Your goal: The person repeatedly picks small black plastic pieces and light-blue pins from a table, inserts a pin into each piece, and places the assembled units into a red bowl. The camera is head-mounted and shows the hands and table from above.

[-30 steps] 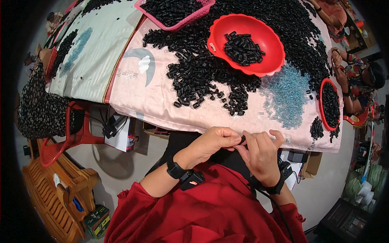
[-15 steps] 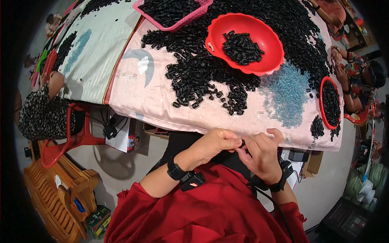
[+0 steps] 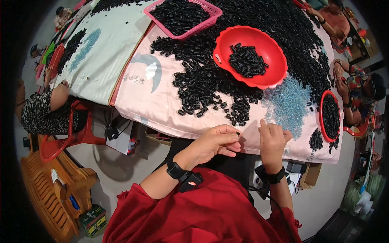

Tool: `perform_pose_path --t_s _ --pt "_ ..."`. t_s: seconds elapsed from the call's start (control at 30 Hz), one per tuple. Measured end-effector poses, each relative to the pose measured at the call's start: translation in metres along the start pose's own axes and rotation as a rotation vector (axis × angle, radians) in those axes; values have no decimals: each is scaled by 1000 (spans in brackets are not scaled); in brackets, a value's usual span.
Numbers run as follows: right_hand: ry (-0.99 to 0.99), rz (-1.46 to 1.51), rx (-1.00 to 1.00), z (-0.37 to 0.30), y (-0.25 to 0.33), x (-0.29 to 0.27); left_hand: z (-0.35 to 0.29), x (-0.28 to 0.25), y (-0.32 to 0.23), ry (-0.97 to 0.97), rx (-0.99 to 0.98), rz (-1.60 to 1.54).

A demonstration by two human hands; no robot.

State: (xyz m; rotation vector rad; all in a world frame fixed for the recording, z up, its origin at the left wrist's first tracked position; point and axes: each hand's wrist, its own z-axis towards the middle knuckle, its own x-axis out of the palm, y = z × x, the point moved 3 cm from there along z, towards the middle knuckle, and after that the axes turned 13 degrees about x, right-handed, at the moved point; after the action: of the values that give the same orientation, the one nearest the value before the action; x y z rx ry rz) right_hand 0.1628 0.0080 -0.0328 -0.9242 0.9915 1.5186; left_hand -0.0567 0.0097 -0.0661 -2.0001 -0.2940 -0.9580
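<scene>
My left hand (image 3: 216, 141) is above the table's near edge, pinching a small black plastic piece (image 3: 238, 133) between thumb and forefinger; its other fingers are loosely bent. My right hand (image 3: 273, 141) is apart from it, back of the hand up, fingers partly bent and spread, with nothing visible in them. It is nearest to a pile of small translucent bluish pieces (image 3: 288, 106). Small black plastic pieces (image 3: 198, 91) lie heaped beyond my hands. A red scalloped bowl (image 3: 271, 48) among them holds more black pieces.
A pink perforated basket (image 3: 216, 15) of black pieces stands at the far side. On the right are a red-rimmed tray (image 3: 322, 117) with black pieces and a small loose heap (image 3: 316, 139). Other people sit at both sides. A red chair (image 3: 60, 143) and wooden bench (image 3: 48, 182) stand left.
My hands were together at the small black piece. Now my right hand has parted from it and moved forward toward the bluish pile, while my left hand keeps the piece.
</scene>
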Motion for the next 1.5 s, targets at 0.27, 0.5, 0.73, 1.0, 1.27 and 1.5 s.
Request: perform_pose_path --t_s 0.27,0.5,0.73,1.0,1.27,1.5 --pt "-13 54 32 1 -2 9 23 -21 -33 -230 255 332" --pt "-30 189 133 -10 -10 0 43 -11 -41 -420 813 1599" --pt "-19 212 111 -12 -9 -9 39 -10 -38 -426 853 1503" --pt "-25 521 165 -9 5 -28 10 -3 -11 51 17 119" --pt "77 598 96 -3 36 -53 2 13 3 154 64 18" --pt "93 588 79 -5 44 -55 3 10 12 151 152 118"
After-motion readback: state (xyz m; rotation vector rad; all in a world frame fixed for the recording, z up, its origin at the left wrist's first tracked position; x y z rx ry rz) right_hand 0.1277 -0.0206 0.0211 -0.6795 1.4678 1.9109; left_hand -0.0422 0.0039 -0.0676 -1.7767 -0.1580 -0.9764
